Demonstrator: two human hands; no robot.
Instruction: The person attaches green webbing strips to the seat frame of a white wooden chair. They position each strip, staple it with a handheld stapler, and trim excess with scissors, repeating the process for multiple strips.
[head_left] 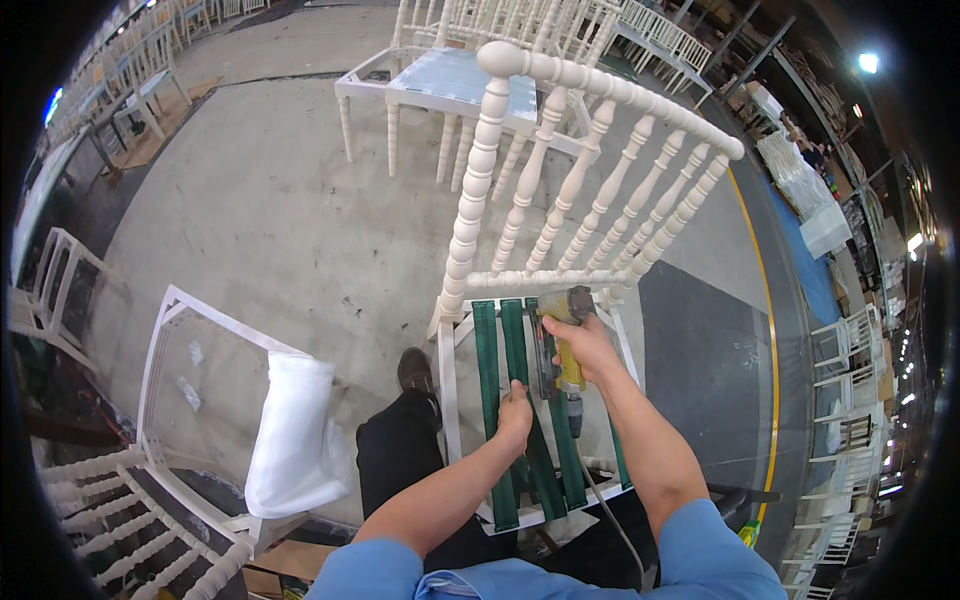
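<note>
Before me stands a white spindle-back chair [466, 220] with an unpadded seat frame. Several green webbing straps [486, 380] run from the back rail to the front rail. My right hand [592, 348] is wrapped around a yellow air staple gun [571, 372], whose head lies over the back rail of the seat. A hose [606, 500] trails from the gun's handle end toward me. Over the middle of the seat, my left hand [514, 418] is closed, with one of the straps in its fingers. The palm side of that hand is hidden.
At left, another white chair frame [160, 350] carries a folded white sheet [290, 430]. More white chairs stand beyond, one with a pale blue seat [470, 80]. My shoe [416, 370] is beside the chair. A yellow floor line [772, 350] and rows of chairs lie at right.
</note>
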